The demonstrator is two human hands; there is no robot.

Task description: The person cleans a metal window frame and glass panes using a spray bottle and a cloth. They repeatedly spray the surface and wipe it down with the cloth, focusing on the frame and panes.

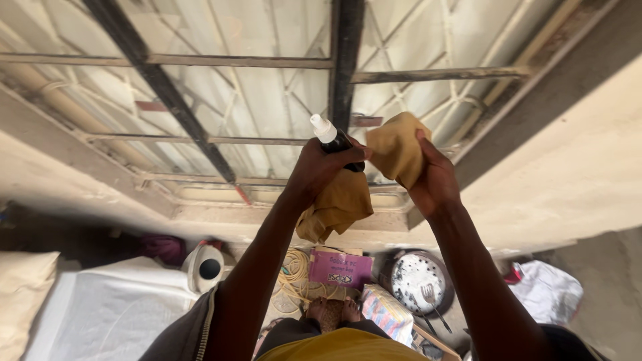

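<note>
L hand (321, 167) fingers curled tight round a dark spray bottle (334, 138) w/ white nozzle, held up in front of the window bars (344, 60); R hand (433, 180) fingers closed, bunching the top of a mustard-yellow cloth (394, 150) just beside the bottle, rest of cloth hanging under the L hand. Below, on the floor: purple box (340, 269), coiled cord (297, 271), round pan (418, 277) w/ fork (431, 297), white jug (204, 267).
</note>
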